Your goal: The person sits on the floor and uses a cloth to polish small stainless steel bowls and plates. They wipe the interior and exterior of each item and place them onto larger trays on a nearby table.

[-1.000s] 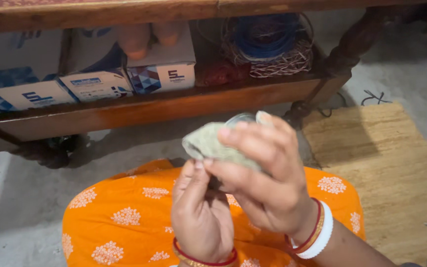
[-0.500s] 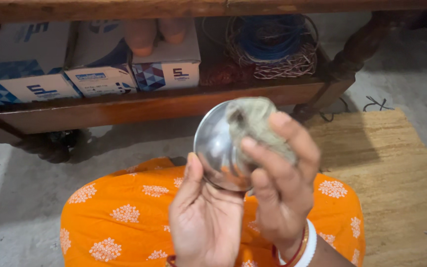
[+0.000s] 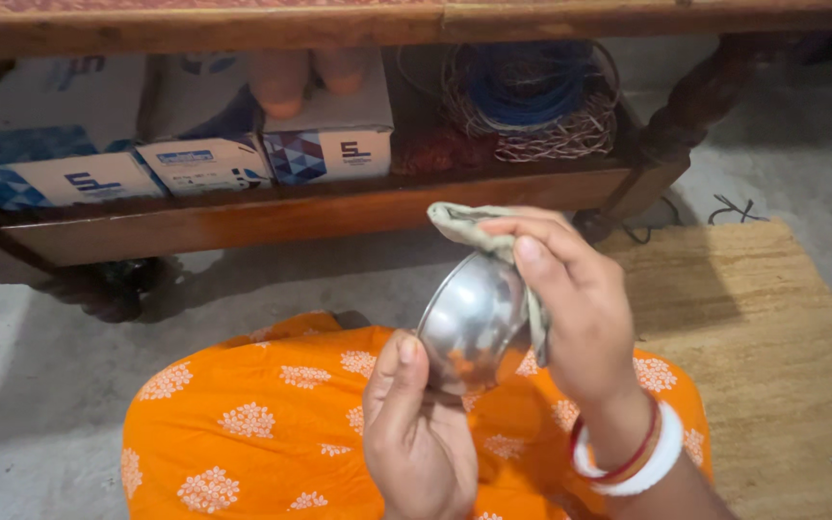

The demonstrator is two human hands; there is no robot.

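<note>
Head view, so we're looking straight down at our own lap here. Quick update on what's different from half a second back: the small steel bowl point(image 3: 474, 323) has turned. Before, its shiny hollow was facing up at us with the cloth balled up inside; now we see mostly the rounded outside, and the grey-green cloth point(image 3: 479, 226) has come up out of it and drapes over the top rim and down the right side. We'd say the wiping has gone from the inside to the rim and outer wall.

Grip-wise: our left hand point(image 3: 416, 433) is closed around the lower edge of the bowl, thumb pressed up against the near side, fingers tucked behind where we can't see them. Our right hand point(image 3: 570, 308) is closed on the cloth, with fingers curled over the top and pinning the fabric against the bowl's rim. Neither hand is loose.

The bowl sits up in the air between both hands, above the orange patterned fabric point(image 3: 243, 424) over our knees, with the wooden shelf point(image 3: 272, 212) of boxes point(image 3: 329, 144) and the wire coil point(image 3: 532, 96) behind, and a woven mat point(image 3: 772, 337) to the right.
</note>
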